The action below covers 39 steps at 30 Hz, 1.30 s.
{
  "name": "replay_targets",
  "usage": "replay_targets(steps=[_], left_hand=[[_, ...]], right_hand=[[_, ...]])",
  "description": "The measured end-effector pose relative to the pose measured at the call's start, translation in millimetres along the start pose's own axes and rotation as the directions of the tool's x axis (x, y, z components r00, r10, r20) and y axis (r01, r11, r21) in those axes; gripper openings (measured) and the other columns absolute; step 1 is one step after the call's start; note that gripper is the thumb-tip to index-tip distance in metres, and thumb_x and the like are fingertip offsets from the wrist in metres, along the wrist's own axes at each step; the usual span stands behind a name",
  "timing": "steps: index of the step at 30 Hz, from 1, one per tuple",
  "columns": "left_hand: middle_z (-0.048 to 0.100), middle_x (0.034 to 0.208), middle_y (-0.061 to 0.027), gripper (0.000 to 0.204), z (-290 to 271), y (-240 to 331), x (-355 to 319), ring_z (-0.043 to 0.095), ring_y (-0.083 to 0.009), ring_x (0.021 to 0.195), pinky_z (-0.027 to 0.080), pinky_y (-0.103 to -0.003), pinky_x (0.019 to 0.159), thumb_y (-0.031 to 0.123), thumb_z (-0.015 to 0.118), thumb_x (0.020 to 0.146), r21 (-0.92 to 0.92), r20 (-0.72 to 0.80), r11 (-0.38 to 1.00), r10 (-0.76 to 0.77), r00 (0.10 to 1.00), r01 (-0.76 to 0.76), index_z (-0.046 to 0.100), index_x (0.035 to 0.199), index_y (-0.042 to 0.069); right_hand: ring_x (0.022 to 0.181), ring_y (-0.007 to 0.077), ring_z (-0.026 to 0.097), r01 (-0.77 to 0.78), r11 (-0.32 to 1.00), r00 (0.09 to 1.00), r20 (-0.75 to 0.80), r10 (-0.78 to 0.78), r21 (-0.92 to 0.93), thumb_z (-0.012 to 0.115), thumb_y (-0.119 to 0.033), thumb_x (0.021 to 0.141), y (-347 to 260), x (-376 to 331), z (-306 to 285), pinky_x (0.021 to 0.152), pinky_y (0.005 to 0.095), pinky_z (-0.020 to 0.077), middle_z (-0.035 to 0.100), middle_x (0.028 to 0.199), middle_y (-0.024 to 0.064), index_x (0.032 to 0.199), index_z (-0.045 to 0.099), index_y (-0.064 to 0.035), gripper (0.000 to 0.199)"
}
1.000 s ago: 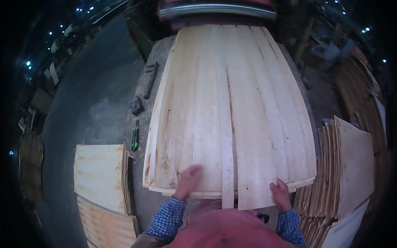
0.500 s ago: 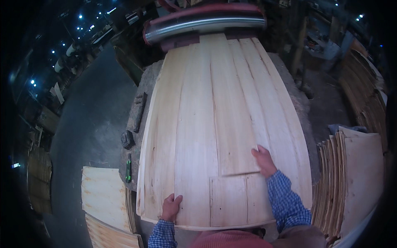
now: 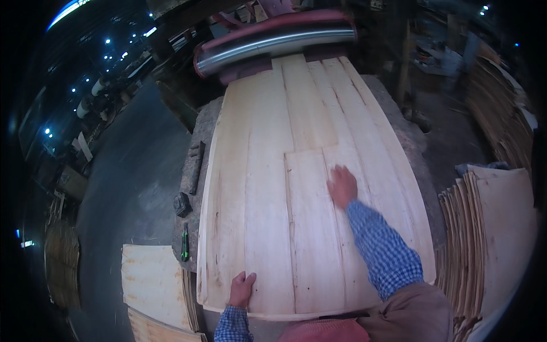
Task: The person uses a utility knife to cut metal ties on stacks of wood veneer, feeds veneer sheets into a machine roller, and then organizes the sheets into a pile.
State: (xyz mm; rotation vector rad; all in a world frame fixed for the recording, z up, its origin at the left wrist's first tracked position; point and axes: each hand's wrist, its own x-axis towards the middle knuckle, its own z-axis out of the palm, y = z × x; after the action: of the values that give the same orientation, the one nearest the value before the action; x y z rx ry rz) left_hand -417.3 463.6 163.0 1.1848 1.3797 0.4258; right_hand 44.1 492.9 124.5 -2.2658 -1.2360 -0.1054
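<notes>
A wide sheet of pale wood veneer (image 3: 228,216) lies on the table in front of me, marked by long dark seams. On top of it a narrow veneer strip (image 3: 310,117) runs lengthwise to the metal roller (image 3: 279,43) at the far end. My right hand (image 3: 343,187) is open, its fingers stretched forward over the sheet just beyond the strip's near end, holding nothing. Close to the sheet's near edge, on the left, my left hand (image 3: 242,289) rests on the veneer with its thumb apart from loosely bent fingers.
A green and black utility knife (image 3: 185,242), a dark block (image 3: 182,204) and a dark bar (image 3: 196,168) lie along the table's left edge. Veneer stacks stand low at left (image 3: 154,279) and at right (image 3: 504,228). Grey floor (image 3: 134,171) stretches along the left.
The strip has slid away from me toward the roller. My right hand has let go of its near end and moved forward and slightly left. My left hand stays near the front edge.
</notes>
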Motion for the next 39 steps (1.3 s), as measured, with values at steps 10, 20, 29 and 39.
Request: replay_targets(steps=[10,20,29,39], left_hand=[[0.064,0.114,-0.0134,0.045,-4.4,15.0,-17.2,0.062,-0.0204,0.101,0.051,-0.032,0.089,0.011,0.068,0.088,-0.210,0.303,0.970,-0.058,0.951,0.126,0.051,0.125,-0.006],[0.063,0.117,-0.0134,0.044,-68.6,30.7,-85.9,0.063,-0.0231,0.101,0.051,-0.035,0.091,0.001,0.060,0.087,-0.218,0.270,0.975,0.022,0.963,0.039,0.048,0.129,-0.005],[0.062,0.120,-0.0132,0.046,-95.9,-27.4,-93.9,0.062,-0.0232,0.106,0.050,-0.035,0.093,0.001,0.057,0.089,-0.181,0.298,0.976,-0.066,0.952,0.125,0.046,0.133,-0.004],[0.066,0.110,-0.0116,0.043,-68.3,45.4,-58.5,0.064,-0.0217,0.096,0.051,-0.033,0.087,0.005,0.063,0.087,-0.191,0.205,0.981,0.050,0.978,-0.010,0.051,0.128,-0.004]], right_hand=[[0.134,0.0384,0.037,0.008,0.997,0.969,0.247,0.011,-0.073,0.067,-0.028,0.082,-49.1,-331.7,-151.9,0.108,0.0536,0.0285,0.045,0.141,0.0154,0.131,0.052,-0.0057,0.056],[0.135,0.0381,0.033,0.017,0.988,0.908,0.416,0.049,-0.153,0.076,-0.038,0.071,-59.9,-418.3,-211.7,0.107,0.0576,0.0274,0.039,0.146,0.0143,0.138,0.046,-0.0106,0.079],[0.135,0.0411,0.032,0.067,0.986,0.893,0.449,0.009,-0.153,0.075,-0.035,0.068,-58.6,-430.1,-221.2,0.105,0.0606,0.0291,0.040,0.145,0.0148,0.139,0.047,-0.0179,0.078],[0.130,0.0418,0.039,0.244,0.970,0.889,0.398,-0.225,0.003,0.067,-0.015,0.066,-66.1,-325.9,-240.6,0.104,0.0549,0.0338,0.046,0.140,0.0159,0.136,0.050,-0.0116,0.072]])
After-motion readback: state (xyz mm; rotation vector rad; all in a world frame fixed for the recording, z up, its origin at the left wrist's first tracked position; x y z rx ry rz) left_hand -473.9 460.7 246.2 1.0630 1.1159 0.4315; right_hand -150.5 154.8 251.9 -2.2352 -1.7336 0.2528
